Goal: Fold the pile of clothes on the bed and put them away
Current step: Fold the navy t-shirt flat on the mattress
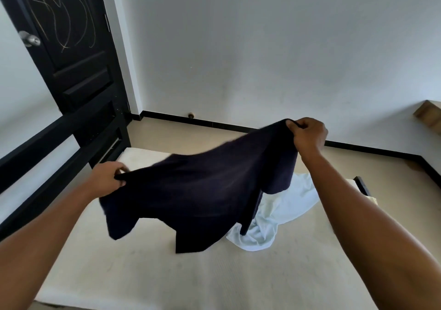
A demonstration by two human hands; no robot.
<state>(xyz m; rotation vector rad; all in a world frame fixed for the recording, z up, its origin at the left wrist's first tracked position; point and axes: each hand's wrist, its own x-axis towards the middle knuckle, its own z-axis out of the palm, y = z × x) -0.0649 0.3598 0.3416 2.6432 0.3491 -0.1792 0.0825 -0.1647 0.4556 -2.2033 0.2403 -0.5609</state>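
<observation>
A dark navy shirt hangs spread out in the air above the bed. My left hand pinches its left edge low down. My right hand grips its right edge higher up, so the shirt slopes up to the right. Its lower hem and one sleeve dangle close to the mattress. A crumpled pale blue garment lies on the bed under and to the right of the shirt, partly hidden by it.
A black bed frame rail runs along the left of the mattress. A black door stands behind it. A dark flat object lies at the bed's right edge. Beige floor and a white wall are beyond.
</observation>
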